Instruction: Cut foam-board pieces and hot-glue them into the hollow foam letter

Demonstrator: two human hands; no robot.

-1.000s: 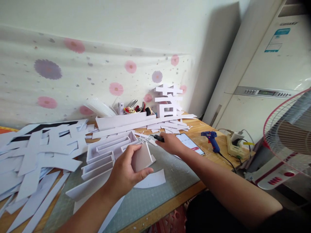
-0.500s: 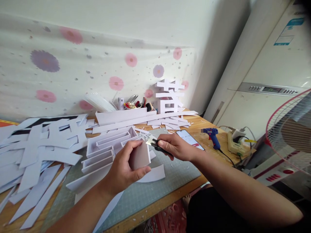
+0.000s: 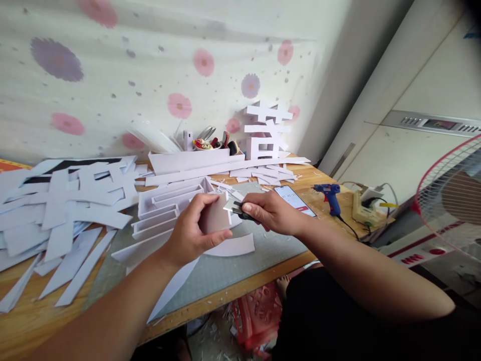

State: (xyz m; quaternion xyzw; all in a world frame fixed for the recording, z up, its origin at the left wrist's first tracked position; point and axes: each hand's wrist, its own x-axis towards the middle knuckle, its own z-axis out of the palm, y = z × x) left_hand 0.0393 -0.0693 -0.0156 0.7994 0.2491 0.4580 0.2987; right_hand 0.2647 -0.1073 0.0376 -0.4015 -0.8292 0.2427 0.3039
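1. Flowered sheeting [image 3: 130, 95] hangs on the wall behind a wooden table [image 3: 18, 321].
2. At the left, white cutouts [image 3: 62, 200] lie in a loose heap.
3. Next, a white walled shape [image 3: 154, 228] sits on a green cutting mat [image 3: 270, 245].
4. The left hand [image 3: 190, 230] pinches a small white panel [image 3: 216, 215] between thumb and fingers, above the mat.
5. The right hand [image 3: 272, 213] wraps round a black cutter [image 3: 242, 211], its blade at the panel's right edge; whether they touch, I cannot tell.
6. Farther right come a phone [image 3: 295, 200], a blue glue gun [image 3: 330, 198] and a fan [image 3: 451, 195].
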